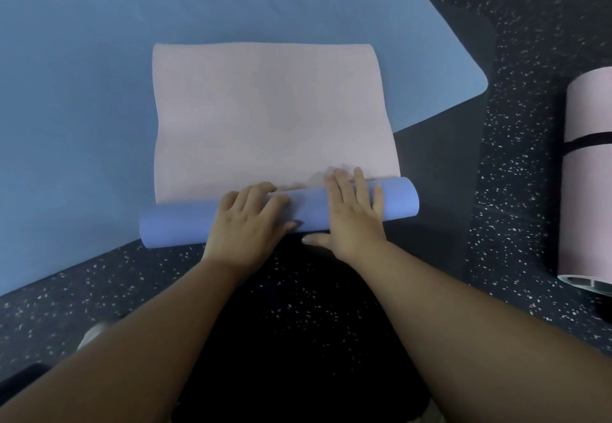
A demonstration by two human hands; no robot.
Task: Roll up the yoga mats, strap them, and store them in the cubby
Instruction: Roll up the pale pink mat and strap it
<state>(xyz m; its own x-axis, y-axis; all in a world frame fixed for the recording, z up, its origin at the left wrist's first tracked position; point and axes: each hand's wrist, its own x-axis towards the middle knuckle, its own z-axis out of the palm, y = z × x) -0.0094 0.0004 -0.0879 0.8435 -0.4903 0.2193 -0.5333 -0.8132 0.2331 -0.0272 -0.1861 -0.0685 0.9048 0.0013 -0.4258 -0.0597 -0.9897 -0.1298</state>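
While I roll the soft mat [275, 118]
Both hands, left hand [246, 220] and right hand [352, 212], press flat-fingered on the springy roll [178, 227]; hold mid-roll.

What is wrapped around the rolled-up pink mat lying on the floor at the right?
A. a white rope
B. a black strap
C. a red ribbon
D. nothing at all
B: a black strap crosses the rolled pink mat at the right edge of the view, on the speckled floor.
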